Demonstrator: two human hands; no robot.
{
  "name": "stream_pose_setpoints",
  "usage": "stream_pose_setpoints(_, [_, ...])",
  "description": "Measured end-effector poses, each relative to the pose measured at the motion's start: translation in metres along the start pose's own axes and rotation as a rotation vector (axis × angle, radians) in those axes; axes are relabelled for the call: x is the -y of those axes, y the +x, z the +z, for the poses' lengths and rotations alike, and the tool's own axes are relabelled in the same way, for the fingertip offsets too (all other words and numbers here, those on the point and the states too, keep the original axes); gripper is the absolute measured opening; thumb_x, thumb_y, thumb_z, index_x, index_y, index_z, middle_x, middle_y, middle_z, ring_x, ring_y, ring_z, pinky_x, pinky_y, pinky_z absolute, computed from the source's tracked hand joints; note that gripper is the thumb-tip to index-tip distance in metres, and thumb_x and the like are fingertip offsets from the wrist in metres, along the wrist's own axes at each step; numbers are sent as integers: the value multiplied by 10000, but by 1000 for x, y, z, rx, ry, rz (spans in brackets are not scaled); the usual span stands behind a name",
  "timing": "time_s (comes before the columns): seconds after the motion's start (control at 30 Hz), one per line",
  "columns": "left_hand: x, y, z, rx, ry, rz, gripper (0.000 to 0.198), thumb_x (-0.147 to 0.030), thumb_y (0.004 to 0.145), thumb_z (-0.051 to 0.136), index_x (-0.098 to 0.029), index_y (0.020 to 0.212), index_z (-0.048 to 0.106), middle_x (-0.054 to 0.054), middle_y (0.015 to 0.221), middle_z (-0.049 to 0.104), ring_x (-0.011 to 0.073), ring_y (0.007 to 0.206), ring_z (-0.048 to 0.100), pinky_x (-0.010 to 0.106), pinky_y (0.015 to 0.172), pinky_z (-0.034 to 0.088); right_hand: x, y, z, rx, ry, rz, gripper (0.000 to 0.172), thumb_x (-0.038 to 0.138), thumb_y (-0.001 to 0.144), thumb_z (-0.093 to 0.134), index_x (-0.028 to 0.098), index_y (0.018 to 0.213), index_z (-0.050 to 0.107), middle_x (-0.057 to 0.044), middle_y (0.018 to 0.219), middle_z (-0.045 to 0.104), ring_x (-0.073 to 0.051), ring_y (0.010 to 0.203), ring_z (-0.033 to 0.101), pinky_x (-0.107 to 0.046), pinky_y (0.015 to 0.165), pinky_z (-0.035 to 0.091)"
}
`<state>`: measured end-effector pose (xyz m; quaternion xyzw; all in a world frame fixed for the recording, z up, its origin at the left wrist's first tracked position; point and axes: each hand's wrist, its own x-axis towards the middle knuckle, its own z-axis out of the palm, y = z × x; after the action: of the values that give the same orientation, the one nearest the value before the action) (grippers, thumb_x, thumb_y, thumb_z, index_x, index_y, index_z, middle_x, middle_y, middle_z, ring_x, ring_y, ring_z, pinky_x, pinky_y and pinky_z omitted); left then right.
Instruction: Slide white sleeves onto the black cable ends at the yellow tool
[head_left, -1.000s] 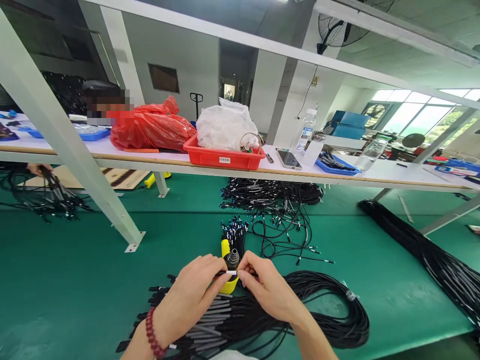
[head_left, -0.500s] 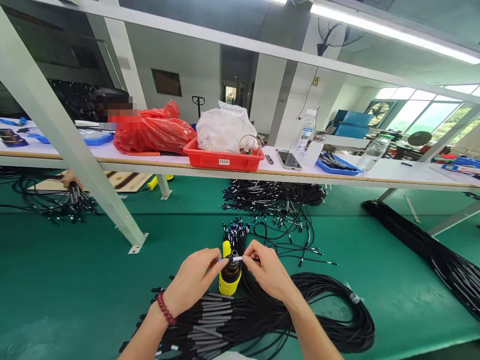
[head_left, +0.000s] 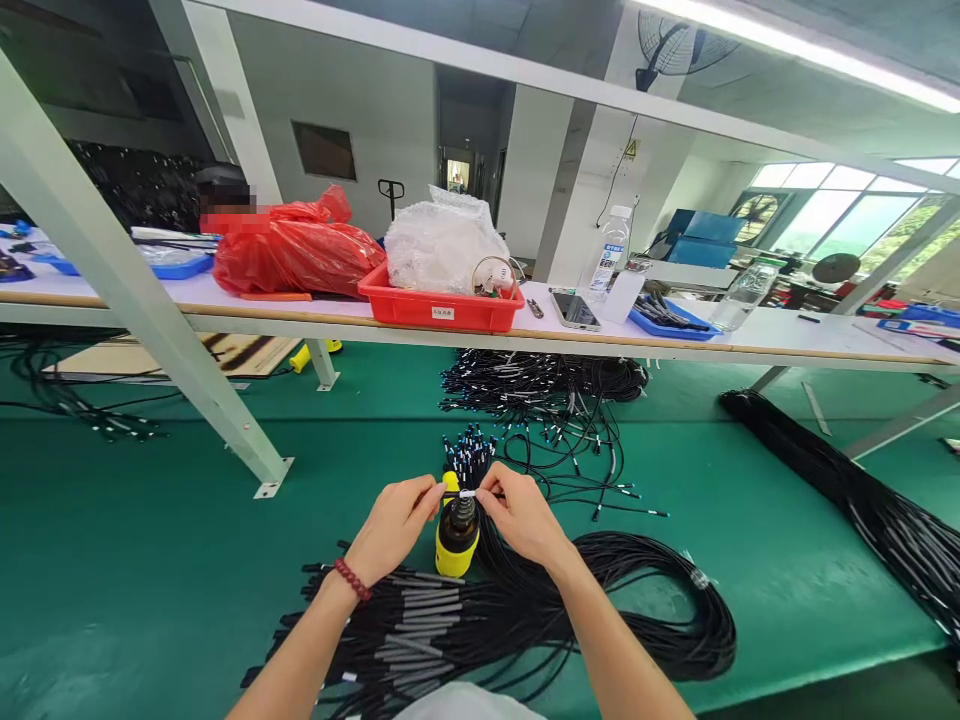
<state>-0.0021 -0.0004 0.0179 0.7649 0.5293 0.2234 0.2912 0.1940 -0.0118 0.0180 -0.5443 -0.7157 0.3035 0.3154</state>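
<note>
My left hand (head_left: 396,522) and my right hand (head_left: 519,514) meet over the green bench, both pinching the small white-tipped end of a thin black cable (head_left: 466,494). Right below the pinch stands a yellow and black tool (head_left: 456,528). A bunch of blue-tipped cable ends (head_left: 469,452) rises just behind it. Under my forearms lies a coil of black cables (head_left: 645,610), with a fan of grey-sleeved ends (head_left: 412,640) to the left. A red bead bracelet sits on my left wrist.
A white shelf (head_left: 787,345) crosses the view, bearing a red tray (head_left: 439,310) with a clear plastic bag, a red bag (head_left: 296,255), a phone, bottles and blue trays. More black cable piles (head_left: 551,390) lie beyond, and a long bundle (head_left: 847,495) at right. A slanted post (head_left: 142,300) stands left.
Both hands have moved away from me and up the frame, still pinching the cable end. The other person's hand holding cables under the shelf at left is gone from view.
</note>
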Motion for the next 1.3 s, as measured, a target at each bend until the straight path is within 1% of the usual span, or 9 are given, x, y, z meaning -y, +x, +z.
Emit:
stream_pose_setpoints(0.4, [2,3,4,-19,-31,-31,412,-496,927,336,-220,645,455,-27,615,550,162,593,474,259,586,316,-4,2,2,-11,-50,14,112,170,871,516,208,768,538,22,679,609,-132,612,521,-213,556,318])
stream_pose_setpoints(0.57, [2,3,5,-31,-37,-26,387,-490,916,366,-218,677,503,-27,628,562,161,591,463,260,574,309,-5,2,3,-10,-53,18,102,156,863,527,203,777,554,15,695,632,-134,635,547,-210,567,336])
stream_pose_setpoints(0.67, [3,3,5,-40,-47,-22,355,-477,907,389,-217,711,530,-21,659,582,165,615,490,259,581,322,-6,1,3,-10,-51,20,95,157,860,534,196,788,583,4,716,654,-138,655,566,-210,575,346])
stream_pose_setpoints(0.87, [5,3,3,-59,-71,-37,269,-444,879,452,-215,803,570,-4,760,646,183,714,573,253,610,366,-6,1,-1,8,-44,2,179,150,859,533,188,741,662,-3,705,687,-134,642,576,-218,585,345])
stream_pose_setpoints(0.93, [6,3,3,-47,-73,-45,308,-465,896,428,-217,781,573,-5,738,658,181,677,577,258,599,364,-5,1,-3,4,-39,-6,184,148,860,536,188,741,670,1,704,689,-131,638,573,-217,585,340])
stream_pose_setpoints(1.07, [7,4,5,-14,-73,-50,470,-508,944,314,-216,658,548,0,652,658,186,638,600,274,627,376,-5,2,-5,1,-25,-22,183,160,864,550,188,732,673,10,704,689,-123,635,568,-210,591,346])
stream_pose_setpoints(1.2, [8,5,7,-11,-79,-44,470,-511,941,310,-218,636,516,1,638,653,187,643,612,272,637,382,-6,3,-6,-1,-13,-25,183,165,864,561,184,726,679,9,706,695,-121,636,579,-207,594,362])
stream_pose_setpoints(1.3, [7,5,7,-39,-72,-45,455,-522,928,326,-222,628,489,-8,611,616,181,605,567,272,610,361,-6,3,-5,-5,-7,-19,168,165,859,573,182,742,692,4,717,707,-127,657,604,-207,603,381])
